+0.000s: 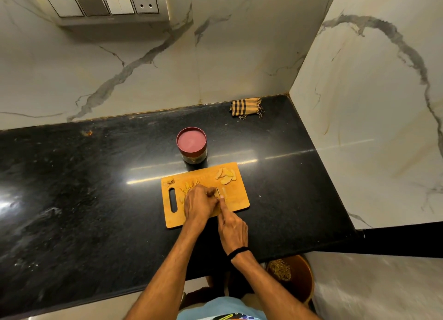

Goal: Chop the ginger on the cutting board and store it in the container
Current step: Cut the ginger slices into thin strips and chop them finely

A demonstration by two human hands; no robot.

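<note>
Ginger (226,175) slices lying at far-rt corner of cutting board (239,199), more strips mid-board. We're pinning a piece w/ L hand (199,204), fingers curled over it. R hand (232,228) is gripping knife (217,191), forefinger lying along blade. Container (191,144), lid on, standing just behind board.

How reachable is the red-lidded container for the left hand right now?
Probably yes. The container stands just past the cutting board's far edge, straight ahead of the left hand, with only flat ginger slices between. But that hand seems busy steadying ginger beside the knife, so it must let go first.
</note>
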